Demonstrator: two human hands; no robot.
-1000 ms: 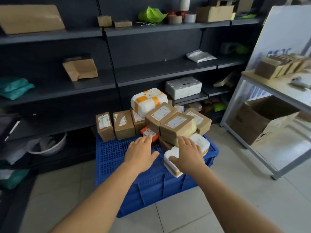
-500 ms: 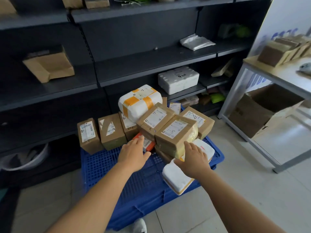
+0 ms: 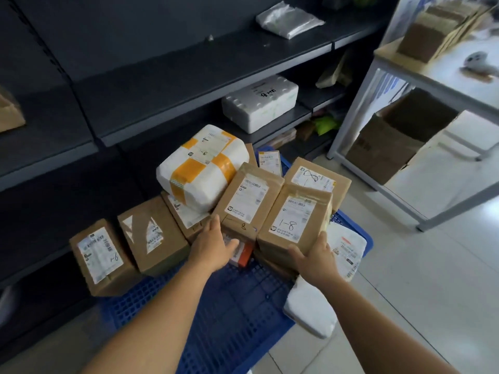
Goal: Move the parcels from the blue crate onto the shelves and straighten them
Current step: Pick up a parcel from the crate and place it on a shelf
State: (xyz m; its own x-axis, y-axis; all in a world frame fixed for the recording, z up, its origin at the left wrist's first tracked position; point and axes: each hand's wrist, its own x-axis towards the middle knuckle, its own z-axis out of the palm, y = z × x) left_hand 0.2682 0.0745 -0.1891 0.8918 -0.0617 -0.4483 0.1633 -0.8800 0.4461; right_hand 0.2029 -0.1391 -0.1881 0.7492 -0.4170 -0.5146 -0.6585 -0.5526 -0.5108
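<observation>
Standing beside the blue crate (image 3: 216, 314), I'd judge these taped cardboard parcels stiff and fairly light, best taken by opposite edges rather than the slick labels. Over the crate's middle, the left hand (image 3: 213, 245) reaches with fingers straight and relaxed, fingertips touching the lower edge of the parcel marked "8" (image 3: 248, 201), nothing gripped yet. Toward the crate's right rim, the right hand (image 3: 314, 259) holds the "1-8" parcel (image 3: 295, 217) by its near corner, thumb on the front edge and fingers (image 3: 322, 238) curled up the side. Its grip looks shallow; the tape could slip.
</observation>
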